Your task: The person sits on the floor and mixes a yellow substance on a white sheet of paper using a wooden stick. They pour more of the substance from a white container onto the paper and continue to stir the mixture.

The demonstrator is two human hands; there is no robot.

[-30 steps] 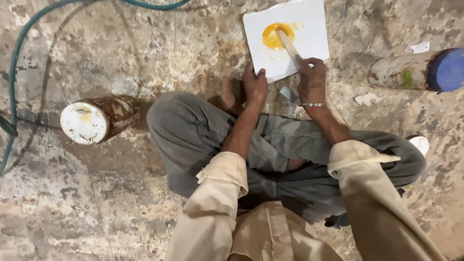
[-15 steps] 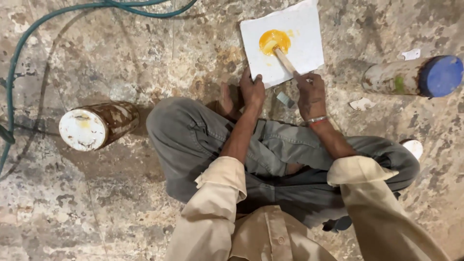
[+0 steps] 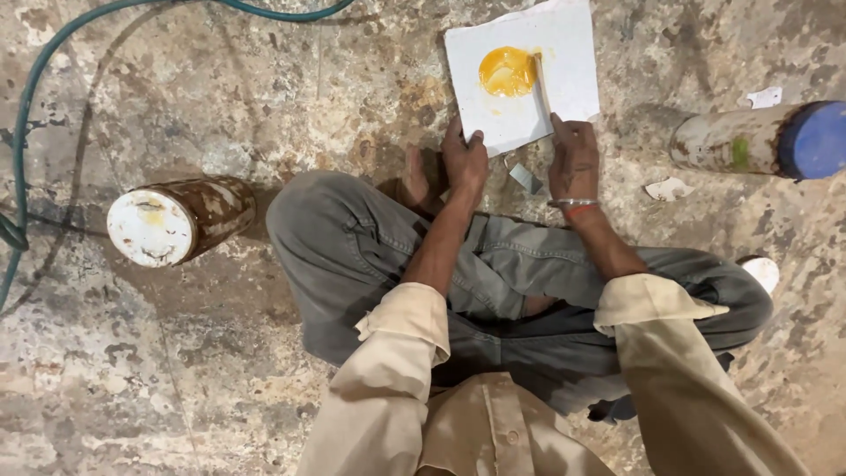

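A white square tile lies on the stained floor in front of my crossed legs. On it sits a blob of yellow-orange paste. My left hand presses down on the tile's near left corner with its fingertips. My right hand, with a bangle at the wrist, pinches a thin pale stick at the tile's near edge. The stick's far end touches the right side of the paste.
A rusty can with a white lid lies on its side at the left. Another can with a blue lid lies at the right. A green hose curves along the left and top. Small scraps lie near my right hand.
The stick has shifted from a slant across the paste to nearly upright at the blob's right edge. My right hand has drawn back toward the tile's near edge.
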